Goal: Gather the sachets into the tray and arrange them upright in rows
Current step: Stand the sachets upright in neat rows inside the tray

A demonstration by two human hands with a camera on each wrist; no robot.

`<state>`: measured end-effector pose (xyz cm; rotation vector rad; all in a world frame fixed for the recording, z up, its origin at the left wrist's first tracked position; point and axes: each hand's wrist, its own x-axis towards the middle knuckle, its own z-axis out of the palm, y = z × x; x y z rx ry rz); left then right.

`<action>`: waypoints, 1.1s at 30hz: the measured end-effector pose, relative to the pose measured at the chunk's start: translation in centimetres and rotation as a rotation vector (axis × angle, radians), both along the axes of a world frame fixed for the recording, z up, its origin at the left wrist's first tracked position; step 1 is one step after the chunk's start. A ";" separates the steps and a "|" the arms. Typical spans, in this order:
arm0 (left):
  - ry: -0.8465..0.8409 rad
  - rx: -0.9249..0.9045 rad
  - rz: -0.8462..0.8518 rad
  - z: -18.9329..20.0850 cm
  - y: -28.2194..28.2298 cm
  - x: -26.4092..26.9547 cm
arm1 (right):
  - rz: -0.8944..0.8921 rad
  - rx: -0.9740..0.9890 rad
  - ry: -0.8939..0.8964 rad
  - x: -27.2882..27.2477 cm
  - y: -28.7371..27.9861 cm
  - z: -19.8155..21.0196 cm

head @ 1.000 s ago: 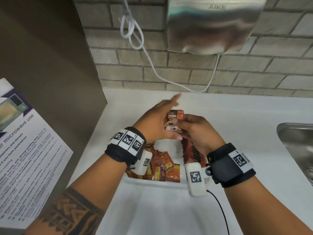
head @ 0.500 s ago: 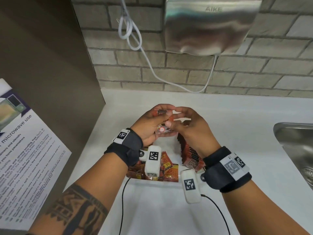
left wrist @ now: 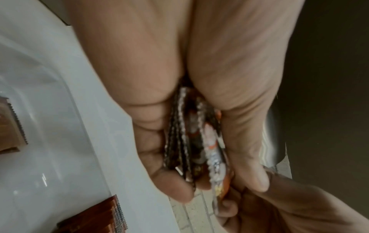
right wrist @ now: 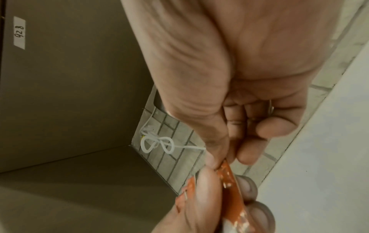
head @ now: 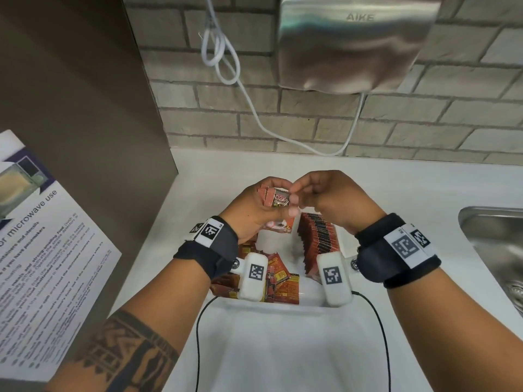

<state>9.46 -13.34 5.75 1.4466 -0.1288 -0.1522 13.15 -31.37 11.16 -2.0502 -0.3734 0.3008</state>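
A: Coffee sachets (head: 276, 197): where do you have them?

B: You grip a small stack upright in your left hand (head: 249, 206), above the white tray (head: 283, 302). Your right hand (head: 325, 198) pinches the top edge of the front sachet. One upright row (head: 318, 237) stands at the tray's right; loose sachets (head: 280, 281) lie flat at its left.

A: Handling?

B: Likely light, thin, slick foil packets that fan or slide apart. Hold them by the crimped edges, squared together. White tabletop (head: 396, 188) beneath, steel sink (head: 492, 239) to your right.
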 end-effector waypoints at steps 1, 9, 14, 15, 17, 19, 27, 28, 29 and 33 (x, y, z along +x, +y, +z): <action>-0.005 0.029 -0.013 0.1 0.1 0.0 | -0.011 0.017 -0.012 0.2 -0.1 0.1; -0.043 0.253 0.090 0.1 0.3 0.4 | 0.021 -0.025 -0.159 0.6 0.6 0.3; 0.043 0.361 0.169 -0.7 1.1 1.2 | -0.041 -0.169 -0.204 1.9 0.7 0.7; 0.095 0.378 0.194 -1.2 1.5 1.4 | -0.053 -0.204 -0.209 2.2 0.8 0.6; 0.229 0.367 0.241 -2.0 2.2 1.7 | -0.064 -0.276 -0.208 3.1 1.0 -0.1; 0.352 0.410 0.205 -2.7 2.6 1.8 | -0.052 -0.334 -0.186 3.9 1.2 -1.2; 0.562 0.561 -0.079 -4.5 -0.1 2.6 | 0.044 -0.673 -0.098 6.3 3.3 -6.2; 0.582 0.570 -0.099 -4.8 -0.5 3.1 | 0.050 -0.707 -0.089 6.4 3.5 -6.7; 0.592 0.597 -0.117 -5.2 -0.7 3.7 | 0.051 -0.730 -0.078 6.6 3.6 -7.1; 0.639 0.637 -0.160 -6.3 -1.1 5.3 | 0.061 -0.779 -0.041 6.8 3.6 -8.4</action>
